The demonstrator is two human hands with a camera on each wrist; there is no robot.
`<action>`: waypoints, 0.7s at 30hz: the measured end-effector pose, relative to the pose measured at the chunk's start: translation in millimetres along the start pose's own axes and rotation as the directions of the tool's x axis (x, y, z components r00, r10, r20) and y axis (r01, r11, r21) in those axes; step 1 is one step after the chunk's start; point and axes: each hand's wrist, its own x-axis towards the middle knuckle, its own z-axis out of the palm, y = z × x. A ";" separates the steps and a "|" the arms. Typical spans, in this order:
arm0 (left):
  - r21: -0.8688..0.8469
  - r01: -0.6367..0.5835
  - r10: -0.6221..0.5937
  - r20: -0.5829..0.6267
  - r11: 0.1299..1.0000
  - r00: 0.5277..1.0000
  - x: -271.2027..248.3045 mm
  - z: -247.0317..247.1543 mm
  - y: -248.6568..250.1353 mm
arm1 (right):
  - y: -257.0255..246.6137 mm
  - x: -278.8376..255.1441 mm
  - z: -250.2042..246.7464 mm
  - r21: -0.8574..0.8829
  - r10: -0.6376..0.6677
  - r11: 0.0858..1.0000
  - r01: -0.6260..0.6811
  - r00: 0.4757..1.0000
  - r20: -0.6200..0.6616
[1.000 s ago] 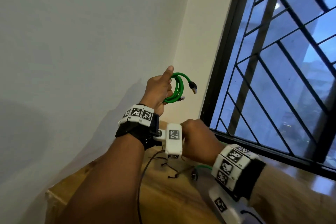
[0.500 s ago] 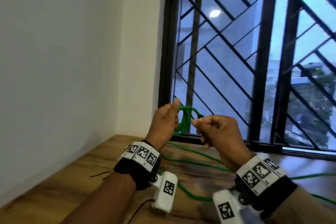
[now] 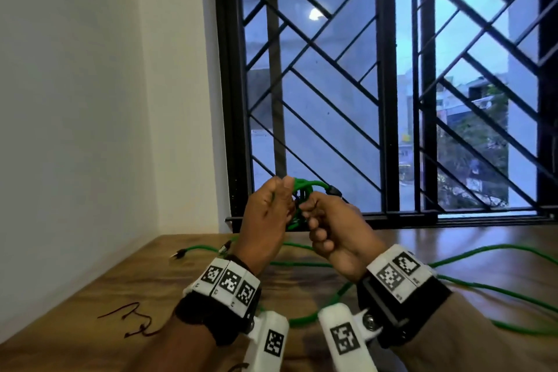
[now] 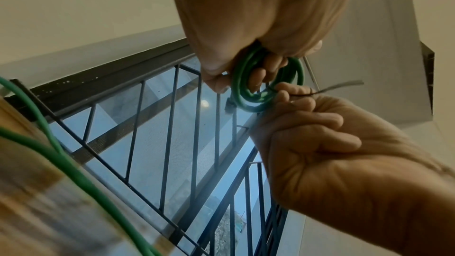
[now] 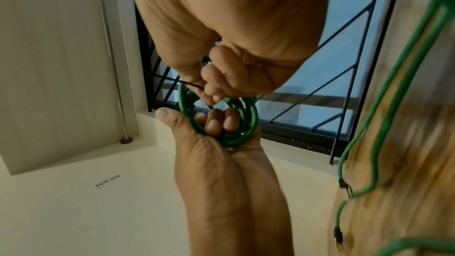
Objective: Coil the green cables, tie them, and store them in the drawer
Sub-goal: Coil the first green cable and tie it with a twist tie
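A small coil of green cable (image 3: 303,187) is held up in front of the window. My left hand (image 3: 270,214) grips it, fingers through the loops (image 5: 248,124) and thumb on the outside. The coil's black connector (image 3: 334,190) sticks out to the right. My right hand (image 3: 326,226) is curled right against the coil and pinches a thin dark twist tie (image 4: 339,87), one end of which juts past the fingers (image 4: 307,104). In the right wrist view the tie (image 5: 194,85) crosses the coil's strands. No drawer is in view.
Several loose green cables (image 3: 483,251) sprawl over the wooden table (image 3: 151,281) below my hands, one ending in a plug (image 3: 181,254) at the left. A dark twist tie (image 3: 133,320) lies near the table's left edge. A barred window (image 3: 386,100) is straight ahead, a white wall at the left.
My view has swung right, toward the window. The right hand rose from the table to the coil and now pinches a tie against it. The left hand kept its hold.
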 end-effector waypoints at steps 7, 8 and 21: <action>0.060 -0.063 0.062 0.006 0.996 0.998 -3.1 2.3 0.5 | 7.9 -2.1 8.2 0.195 -0.007 0.981 0.004 1.000 0.014; 0.046 -0.060 0.060 -0.001 0.997 0.998 -3.0 1.9 1.9 | 8.4 -3.6 9.7 0.214 -0.027 0.977 0.021 0.999 0.025; -0.122 0.068 -0.072 -0.028 0.990 0.997 -9.5 2.9 2.2 | 15.3 -17.3 20.4 0.321 -0.201 0.925 0.202 0.979 -0.035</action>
